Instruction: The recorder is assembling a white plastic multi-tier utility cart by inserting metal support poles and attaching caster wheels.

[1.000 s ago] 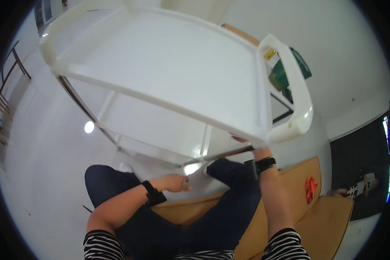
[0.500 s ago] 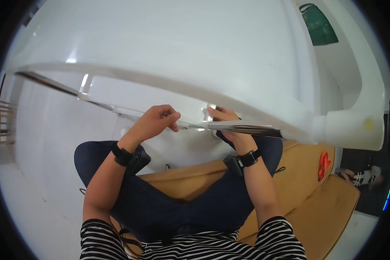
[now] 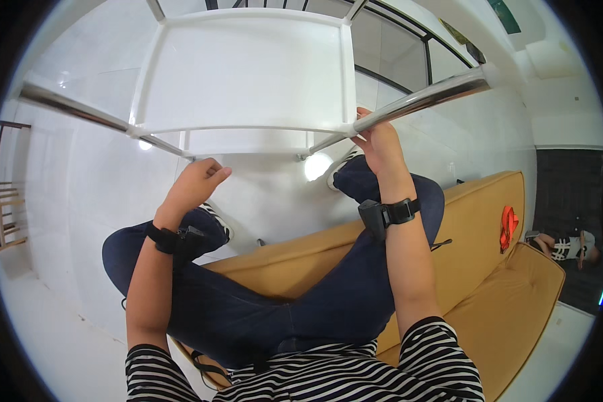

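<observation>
A white trolley with chrome poles stands before me, its middle shelf (image 3: pixel 248 74) seen from above. A lower shelf (image 3: pixel 244 141) shows beneath its near edge. My right hand (image 3: pixel 380 144) is wrapped round the right chrome pole (image 3: pixel 429 97) at the near right corner of that shelf, fingers on both sides of the joint. My left hand (image 3: pixel 195 184) hovers apart from the trolley, below the near left part of the shelf. Its fingers are curled in and its thumb points right; nothing shows in it. The left chrome pole (image 3: pixel 80 110) runs down past that hand.
I sit on a mustard-coloured sofa (image 3: pixel 479 208) with an orange strap (image 3: pixel 508 228) on it. A black metal frame (image 3: pixel 427 60) stands behind the trolley, a wooden rack (image 3: pixel 7 208) at far left. Another person (image 3: pixel 573 248) is at far right.
The large white surface that filled the upper view has gone from it, and the shelves now show. My left hand has moved left; my right has moved up and right along the pole.
</observation>
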A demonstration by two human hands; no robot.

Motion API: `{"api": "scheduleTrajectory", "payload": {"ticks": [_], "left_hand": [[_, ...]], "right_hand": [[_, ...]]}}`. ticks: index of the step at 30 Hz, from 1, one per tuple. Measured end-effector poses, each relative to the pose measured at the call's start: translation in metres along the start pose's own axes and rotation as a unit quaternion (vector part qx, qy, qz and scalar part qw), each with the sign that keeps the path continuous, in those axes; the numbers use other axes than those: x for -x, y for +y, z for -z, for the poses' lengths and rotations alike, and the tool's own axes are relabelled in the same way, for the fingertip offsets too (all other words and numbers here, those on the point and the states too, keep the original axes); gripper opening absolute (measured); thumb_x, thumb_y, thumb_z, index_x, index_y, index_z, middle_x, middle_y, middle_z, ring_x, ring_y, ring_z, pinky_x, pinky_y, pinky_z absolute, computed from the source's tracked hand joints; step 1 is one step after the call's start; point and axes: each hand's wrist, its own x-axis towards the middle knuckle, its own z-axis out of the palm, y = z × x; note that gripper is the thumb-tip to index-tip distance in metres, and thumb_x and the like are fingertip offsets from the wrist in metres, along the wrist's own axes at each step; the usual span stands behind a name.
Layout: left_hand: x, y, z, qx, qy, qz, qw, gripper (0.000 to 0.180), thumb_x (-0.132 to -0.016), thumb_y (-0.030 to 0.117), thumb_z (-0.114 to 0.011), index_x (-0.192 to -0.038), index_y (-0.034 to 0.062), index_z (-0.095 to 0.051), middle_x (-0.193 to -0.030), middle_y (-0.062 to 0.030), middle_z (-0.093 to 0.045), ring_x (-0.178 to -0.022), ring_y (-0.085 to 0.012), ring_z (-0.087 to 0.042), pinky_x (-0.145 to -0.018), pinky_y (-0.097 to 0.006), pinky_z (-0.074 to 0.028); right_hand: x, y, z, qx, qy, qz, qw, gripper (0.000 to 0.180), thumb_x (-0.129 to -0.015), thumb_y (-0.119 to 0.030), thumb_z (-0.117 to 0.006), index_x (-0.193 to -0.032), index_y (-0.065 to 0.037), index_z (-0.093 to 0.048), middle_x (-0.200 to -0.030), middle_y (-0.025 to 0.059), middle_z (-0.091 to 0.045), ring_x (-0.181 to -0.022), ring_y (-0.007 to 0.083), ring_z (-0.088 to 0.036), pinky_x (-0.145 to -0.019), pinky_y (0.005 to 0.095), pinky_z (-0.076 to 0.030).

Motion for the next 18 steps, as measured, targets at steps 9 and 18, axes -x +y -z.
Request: {"api": "scheduleTrajectory", "payload": {"ticks": [9,18], "left_hand": [[0.000,-0.030,0.016,0.145,0.047,0.080,0.985,0.036,-0.089,0.034,-0.057,-0.088,-0.0016,-0.062,-0.079,-0.0091,-0.064,-0.076,-0.0161,-0.060,-0.070,-0.029,-0.047],[0.001,-0.054,0.064,0.156,0.183,0.220,0.945,0.051,-0.081,0.042,-0.066,-0.107,-0.0003,-0.052,-0.093,-0.0101,-0.060,-0.088,-0.0186,-0.060,-0.070,-0.032,-0.051]], "right_hand": [[0.012,0.006,0.012,0.135,-0.086,0.097,0.982,0.044,-0.080,-0.004,-0.060,-0.122,0.002,-0.049,-0.108,0.0099,-0.057,-0.103,0.0203,-0.055,-0.087,0.0307,-0.046],[0.001,0.007,0.008,0.329,-0.015,0.237,0.914,0.034,-0.078,-0.012,-0.065,-0.106,0.006,-0.058,-0.097,0.0204,-0.063,-0.085,0.0293,-0.064,-0.077,0.0354,-0.049]]}}
